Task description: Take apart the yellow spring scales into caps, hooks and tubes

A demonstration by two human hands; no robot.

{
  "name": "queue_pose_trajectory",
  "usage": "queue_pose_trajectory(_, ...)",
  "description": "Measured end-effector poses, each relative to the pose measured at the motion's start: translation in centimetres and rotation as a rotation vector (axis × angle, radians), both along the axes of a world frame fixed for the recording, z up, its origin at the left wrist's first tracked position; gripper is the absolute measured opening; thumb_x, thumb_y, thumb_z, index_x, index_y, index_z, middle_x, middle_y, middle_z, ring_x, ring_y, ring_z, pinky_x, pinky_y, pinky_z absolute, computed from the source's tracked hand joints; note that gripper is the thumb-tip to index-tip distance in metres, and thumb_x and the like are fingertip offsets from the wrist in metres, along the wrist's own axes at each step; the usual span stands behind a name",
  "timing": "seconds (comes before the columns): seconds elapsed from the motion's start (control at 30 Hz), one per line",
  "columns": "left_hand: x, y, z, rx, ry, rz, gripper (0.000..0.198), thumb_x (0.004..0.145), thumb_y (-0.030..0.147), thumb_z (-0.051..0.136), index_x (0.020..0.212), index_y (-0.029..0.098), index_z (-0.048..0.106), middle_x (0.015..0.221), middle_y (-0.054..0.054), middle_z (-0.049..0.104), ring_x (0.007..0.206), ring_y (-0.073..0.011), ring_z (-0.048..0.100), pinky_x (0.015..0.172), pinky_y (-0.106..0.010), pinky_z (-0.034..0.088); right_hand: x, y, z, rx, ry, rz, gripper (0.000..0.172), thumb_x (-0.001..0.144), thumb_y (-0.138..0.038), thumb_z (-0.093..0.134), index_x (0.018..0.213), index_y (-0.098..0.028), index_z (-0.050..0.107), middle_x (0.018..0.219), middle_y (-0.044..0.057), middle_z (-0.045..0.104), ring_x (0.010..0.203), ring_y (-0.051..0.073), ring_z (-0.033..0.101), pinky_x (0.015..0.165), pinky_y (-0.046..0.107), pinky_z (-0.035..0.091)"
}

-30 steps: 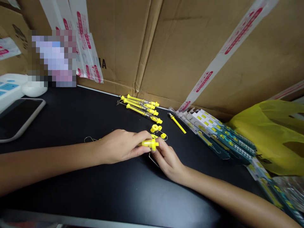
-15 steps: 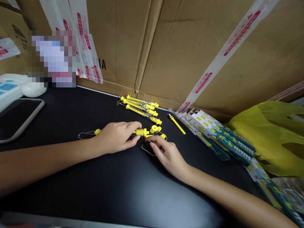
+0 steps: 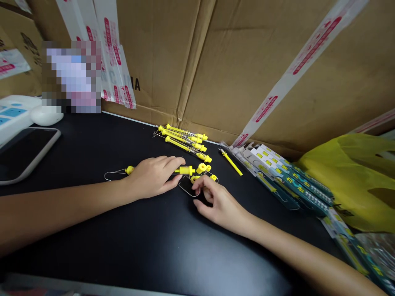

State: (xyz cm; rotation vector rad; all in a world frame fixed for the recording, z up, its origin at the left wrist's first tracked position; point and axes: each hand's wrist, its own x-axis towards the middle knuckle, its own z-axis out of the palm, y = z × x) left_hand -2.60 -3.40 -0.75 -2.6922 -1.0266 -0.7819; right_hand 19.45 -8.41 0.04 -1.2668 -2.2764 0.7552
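head view: at mid-tabletop (image 3: pixel 138 242), the left hand (image 3: pixel 154 176) pinches a yellow tool (image 3: pixel 186 170), probably to steady it; the right hand (image 3: pixel 220 201) is spread beside a wire (image 3: pixel 187 191), contact unclear. similar tools (image 3: pixel 185 146) lie roughly parallel, perhaps for order. the yellow bag (image 3: pixel 333 164) hides any contents.
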Motion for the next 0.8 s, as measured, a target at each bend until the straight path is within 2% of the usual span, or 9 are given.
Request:
queue_pose_trajectory(0.07, 0.0, 0.0, 0.1, 0.011, -0.009, -0.002, 0.026, 0.089, 0.029, 0.045, 0.111, 0.016, 0.048, 0.093, -0.002, 0.064, 0.080, -0.0153, 0.063, 0.068, -0.026, 0.046, 0.0, -0.2, 0.2, 0.091, -0.122, 0.076, 0.024, 0.078, -0.012, 0.052, 0.099, -0.022, 0.049, 0.087, 0.000, 0.055, 0.066, 0.011, 0.052, 0.060, 0.023, 0.044)
queue_pose_trajectory(0.2, 0.0, -0.2, 0.2, 0.028, -0.016, -0.018, 0.024, 0.090, 0.029, 0.045, 0.110, 0.017, 0.047, 0.091, -0.002, 0.063, 0.080, -0.0155, 0.062, 0.068, -0.026, 0.045, -0.1, 0.0, 0.1, 0.275, -0.311, 0.172, 0.016, 0.090, -0.017, 0.042, 0.102, -0.021, 0.053, 0.093, 0.005, 0.058, 0.077, 0.014, 0.057, 0.065, 0.026, 0.047)
queue_pose_trajectory(0.3, 0.0, -0.3, 0.2, 0.057, -0.009, -0.038, 0.023, 0.091, 0.029, 0.044, 0.110, 0.017, 0.047, 0.093, -0.002, 0.062, 0.082, -0.0163, 0.061, 0.069, -0.027, 0.046, -0.2, 0.1, -0.2, 0.439, -0.394, 0.210, 0.019, 0.094, -0.024, 0.039, 0.098, -0.019, 0.057, 0.090, 0.006, 0.059, 0.079, 0.016, 0.056, 0.066, 0.026, 0.046)
queue_pose_trajectory(0.37, 0.0, -0.3, 0.1, 0.075, -0.007, -0.045, 0.023, 0.092, 0.030, 0.042, 0.110, 0.017, 0.047, 0.093, -0.002, 0.062, 0.082, -0.0163, 0.060, 0.070, -0.027, 0.046, -0.3, 0.1, -0.4, 0.533, -0.395, 0.289, 0.020, 0.093, -0.027, 0.041, 0.098, -0.018, 0.059, 0.090, 0.007, 0.059, 0.080, 0.017, 0.054, 0.068, 0.028, 0.045)
queue_pose_trajectory(0.43, 0.0, -0.3, 0.0, 0.083, -0.009, -0.044, 0.023, 0.092, 0.030, 0.042, 0.110, 0.017, 0.047, 0.092, -0.002, 0.062, 0.082, -0.0160, 0.060, 0.070, -0.027, 0.045, -0.4, 0.0, -0.5, 0.591, -0.392, 0.386, 0.022, 0.092, -0.028, 0.044, 0.105, -0.018, 0.059, 0.097, 0.007, 0.061, 0.082, 0.018, 0.052, 0.072, 0.030, 0.043)
queue_pose_trajectory(0.5, 0.0, -0.3, 0.0, 0.084, -0.016, -0.047, 0.022, 0.092, 0.029, 0.042, 0.110, 0.017, 0.047, 0.092, -0.002, 0.062, 0.081, -0.0158, 0.059, 0.070, -0.026, 0.045, -0.5, -0.1, -0.5, 0.616, -0.415, 0.424, 0.028, 0.092, -0.029, 0.043, 0.115, -0.019, 0.057, 0.106, 0.008, 0.061, 0.088, 0.020, 0.051, 0.076, 0.033, 0.041)
queue_pose_trajectory(0.6, 0.0, -0.3, 0.1, 0.077, -0.023, -0.051, 0.022, 0.092, 0.029, 0.042, 0.110, 0.017, 0.046, 0.093, -0.002, 0.061, 0.082, -0.0160, 0.059, 0.071, -0.027, 0.045, -0.6, 0.0, -0.4, 0.615, -0.487, 0.342, 0.041, 0.092, -0.038, 0.042, 0.126, -0.016, 0.050, 0.116, 0.011, 0.059, 0.097, 0.024, 0.049, 0.079, 0.037, 0.038)
queue_pose_trajectory(0.7, 0.0, -0.2, 0.1, 0.061, -0.022, -0.045, 0.022, 0.092, 0.029, 0.043, 0.109, 0.017, 0.047, 0.093, -0.002, 0.061, 0.083, -0.0164, 0.060, 0.071, -0.027, 0.044, -0.5, 0.5, -0.4, 0.620, -0.547, 0.235, 0.055, 0.090, -0.050, 0.041, 0.131, -0.014, 0.047, 0.116, 0.015, 0.057, 0.101, 0.028, 0.047, 0.080, 0.040, 0.037)
queue_pose_trajectory(0.8, 0.0, -0.2, 0.0, 0.052, -0.011, -0.040, 0.023, 0.092, 0.029, 0.043, 0.110, 0.017, 0.047, 0.094, -0.003, 0.062, 0.085, -0.0167, 0.060, 0.072, -0.027, 0.044, -0.3, 1.2, -0.4, 0.643, -0.572, 0.171, 0.056, 0.089, -0.052, 0.041, 0.128, -0.013, 0.050, 0.111, 0.016, 0.057, 0.105, 0.030, 0.045, 0.083, 0.042, 0.035)
